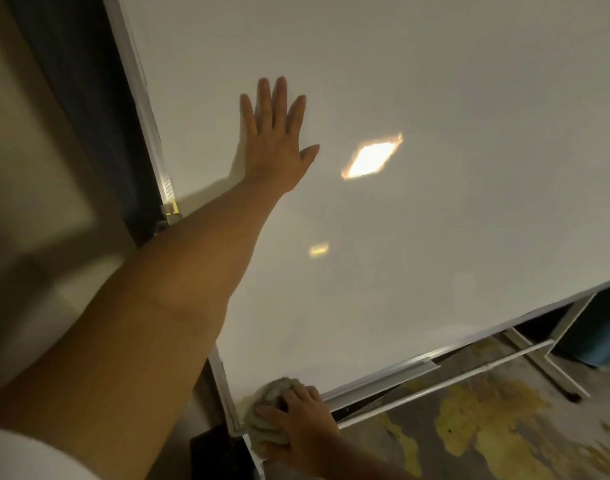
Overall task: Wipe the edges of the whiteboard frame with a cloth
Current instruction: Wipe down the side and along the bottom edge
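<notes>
A large whiteboard [418, 81] fills most of the head view, tilted, with a pale metal frame [147, 109] down its left side and along its bottom edge. My left hand [274, 136] lies flat on the board surface with fingers spread, holding nothing. Low down, my right hand [302, 424] presses a crumpled grey-green cloth [270, 393] against the frame's lower left corner. My left forearm hides part of the left frame edge.
A marker tray [383, 374] runs along the bottom edge. White stand legs [539, 362] reach across a patterned grey and yellow floor [487, 420]. A dark wall strip [89, 116] lies left of the board, and a blue object [598, 348] stands at far right.
</notes>
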Motion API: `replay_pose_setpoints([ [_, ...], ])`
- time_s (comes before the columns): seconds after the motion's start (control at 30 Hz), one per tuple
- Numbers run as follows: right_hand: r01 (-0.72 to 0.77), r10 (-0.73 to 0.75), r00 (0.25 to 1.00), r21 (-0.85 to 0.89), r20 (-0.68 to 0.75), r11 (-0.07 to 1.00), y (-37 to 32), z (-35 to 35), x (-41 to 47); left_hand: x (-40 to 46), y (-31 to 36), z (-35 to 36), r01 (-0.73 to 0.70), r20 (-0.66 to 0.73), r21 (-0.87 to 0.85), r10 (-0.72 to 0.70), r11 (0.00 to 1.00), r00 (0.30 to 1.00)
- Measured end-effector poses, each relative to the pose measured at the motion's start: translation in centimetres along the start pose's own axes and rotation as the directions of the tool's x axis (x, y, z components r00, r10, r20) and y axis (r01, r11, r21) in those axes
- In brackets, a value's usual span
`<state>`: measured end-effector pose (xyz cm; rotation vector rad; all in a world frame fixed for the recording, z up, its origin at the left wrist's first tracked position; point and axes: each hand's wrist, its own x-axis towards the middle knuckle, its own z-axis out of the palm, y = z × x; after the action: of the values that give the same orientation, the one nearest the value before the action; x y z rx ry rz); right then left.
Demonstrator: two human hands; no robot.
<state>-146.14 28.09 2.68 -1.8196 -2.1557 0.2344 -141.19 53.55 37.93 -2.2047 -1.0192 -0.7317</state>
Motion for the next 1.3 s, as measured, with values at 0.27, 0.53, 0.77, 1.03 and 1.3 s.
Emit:
replay_pose_setpoints([
  [0.27,0.000,-0.016,0.993,-0.133,-0.116,0.991,0.3,-0.9,-1.2,0.2,0.6,-1.3,0.039,0.108,0.042,-0.044,0.998,0.993],
  [0.53,0.156,-0.142,0.985,-0.144,0.098,0.977,3.7,-3.2,-1.0,-0.8,5.7,-1.8,0.245,0.253,0.057,-0.251,0.968,0.934],
  [0.77,0.364,-0.353,0.930,-0.129,0.100,0.923,3.1,-2.5,0.6,-3.1,3.4,-1.2,0.156,0.303,0.068,-0.169,0.985,0.938],
  [1.03,0.423,-0.391,0.896,-0.137,0.212,0.896,2.3,-0.3,1.2,-3.3,3.3,-0.3,0.155,0.297,0.053,-0.163,0.987,0.941],
  [1.3,0.430,-0.362,0.865,-0.142,0.347,0.892,3.7,-2.0,1.5,-2.5,4.1,-1.5,0.143,0.388,0.055,-0.153,0.988,0.909],
])
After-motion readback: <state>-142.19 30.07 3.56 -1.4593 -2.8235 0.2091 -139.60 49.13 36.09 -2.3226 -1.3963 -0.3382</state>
